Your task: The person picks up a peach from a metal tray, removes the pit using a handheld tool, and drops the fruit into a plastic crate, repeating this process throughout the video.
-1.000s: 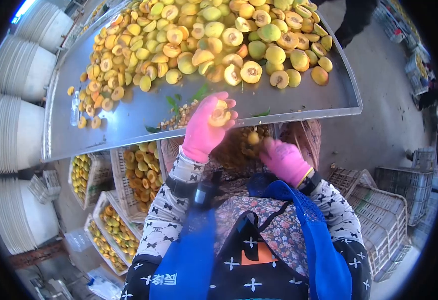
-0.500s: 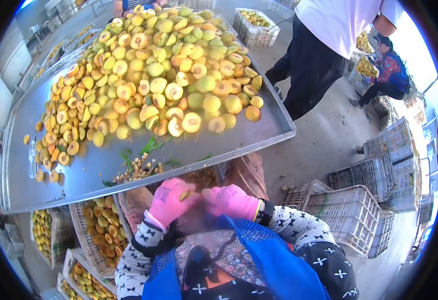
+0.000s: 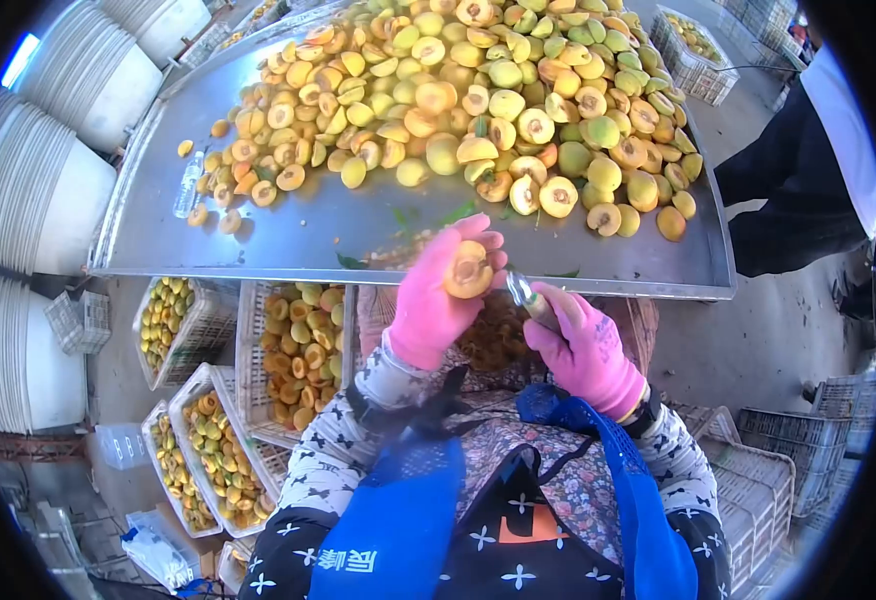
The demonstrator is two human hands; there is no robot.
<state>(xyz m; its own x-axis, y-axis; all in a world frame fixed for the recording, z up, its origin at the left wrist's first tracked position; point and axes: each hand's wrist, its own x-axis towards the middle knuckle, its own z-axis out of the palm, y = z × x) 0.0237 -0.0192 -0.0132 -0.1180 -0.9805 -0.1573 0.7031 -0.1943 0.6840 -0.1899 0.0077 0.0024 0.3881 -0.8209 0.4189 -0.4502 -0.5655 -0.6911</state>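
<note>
At the left, stacks of white tubs [image 3: 48, 170] are standing beside the steel bench [image 3: 288, 245], and a clear plastic bottle [image 3: 188, 185] is lying near the bench's left end. A crate of peach halves [image 3: 303, 350] is resting on the near side. Right of it, the left hand [image 3: 433, 303] is cupping a single peach half [image 3: 470, 270] by the bench's near edge, its fingers curling round the side and its cut face showing. The right hand [image 3: 588, 352] is clamping the handle of a metal-tipped tool [image 3: 520, 290], whose tip is lying just right of the fruit; whether it is touching the left fingers, I cannot tell. At the far right, a person in dark trousers [image 3: 793, 185] is standing beyond the bench.

The step in hand seems to be working at the fruit's pit hollow. The next move appears to be calling for a steady left palm and a tip guided to the centre, clear of the fingers.

Half a second earlier the hands were almost meeting, hiding the tool; now they are sitting farther apart, with fruit and tip both showing. The view is also swinging leftward, revealing more tubs and less of that person.
</note>
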